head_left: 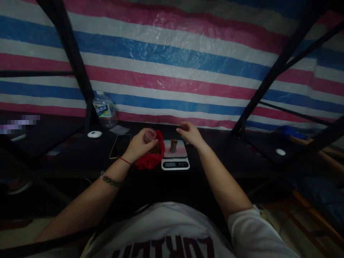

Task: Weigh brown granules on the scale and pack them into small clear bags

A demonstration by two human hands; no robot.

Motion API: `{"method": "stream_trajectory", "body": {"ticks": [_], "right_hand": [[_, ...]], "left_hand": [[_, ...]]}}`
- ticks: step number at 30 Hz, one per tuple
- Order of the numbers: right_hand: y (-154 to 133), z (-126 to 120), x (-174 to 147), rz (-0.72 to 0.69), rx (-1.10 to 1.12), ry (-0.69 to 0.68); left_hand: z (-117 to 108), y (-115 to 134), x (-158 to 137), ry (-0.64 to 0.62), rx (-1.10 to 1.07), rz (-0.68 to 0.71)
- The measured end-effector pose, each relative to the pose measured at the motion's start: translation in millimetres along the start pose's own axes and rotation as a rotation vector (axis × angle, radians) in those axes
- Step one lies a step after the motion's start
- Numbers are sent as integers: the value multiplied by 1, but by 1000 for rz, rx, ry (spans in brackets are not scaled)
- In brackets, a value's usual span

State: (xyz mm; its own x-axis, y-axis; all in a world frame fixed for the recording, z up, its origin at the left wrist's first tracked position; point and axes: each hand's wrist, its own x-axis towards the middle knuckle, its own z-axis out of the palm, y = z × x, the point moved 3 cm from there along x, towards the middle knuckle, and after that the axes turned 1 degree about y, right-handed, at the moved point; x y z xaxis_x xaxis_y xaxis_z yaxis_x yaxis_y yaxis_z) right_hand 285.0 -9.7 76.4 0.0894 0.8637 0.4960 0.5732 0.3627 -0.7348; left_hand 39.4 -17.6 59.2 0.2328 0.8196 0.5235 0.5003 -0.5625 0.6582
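Note:
My left hand [138,145] is closed around a small clear plastic cup [150,135], tilted over a red plastic bag [152,161]. Brown bits [155,147] show inside the bag's mouth, under the fingers. Just right of the bag lies a white digital kitchen scale [176,165] with a lit display too small to read. On its plate stands a small clear container filled with brown bits [173,144]. Behind the scale's right side my right hand [190,133] hovers, fingers bent and apart, with nothing visible in them.
A phone [120,146] and a white mouse-like object [95,134] lie to the left. A large clear bottle [104,111] stands by the dark frame post [77,68]. Striped sheeting [172,61] hangs behind the black table. At far right, another person's arm [328,157] reaches toward something blue.

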Motion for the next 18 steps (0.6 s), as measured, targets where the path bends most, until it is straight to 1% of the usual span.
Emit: {"method": "stream_trajectory", "body": {"ticks": [2,3,5,7,11,15,18], "right_hand": [[37,5,-4,116,-8,-62],[52,10,-8,143,17,-119],[73,22,-16,163,39,-202],[81,34,-20,127,6,-244],[76,49,-19,64,-79,-269],[57,61,-17,32,38,-257],[38,74,-21,4,114,-334]], "left_hand": [[-6,-11,5,46,-33,-25],[-7,-16,7,59,-43,-37],[-8,-24,9,74,-54,-62],[-7,-29,10,77,-56,-80],[-6,-34,10,71,-46,-102],[-13,-37,12,94,-54,-123],[-19,-38,14,124,-45,-142]]}}
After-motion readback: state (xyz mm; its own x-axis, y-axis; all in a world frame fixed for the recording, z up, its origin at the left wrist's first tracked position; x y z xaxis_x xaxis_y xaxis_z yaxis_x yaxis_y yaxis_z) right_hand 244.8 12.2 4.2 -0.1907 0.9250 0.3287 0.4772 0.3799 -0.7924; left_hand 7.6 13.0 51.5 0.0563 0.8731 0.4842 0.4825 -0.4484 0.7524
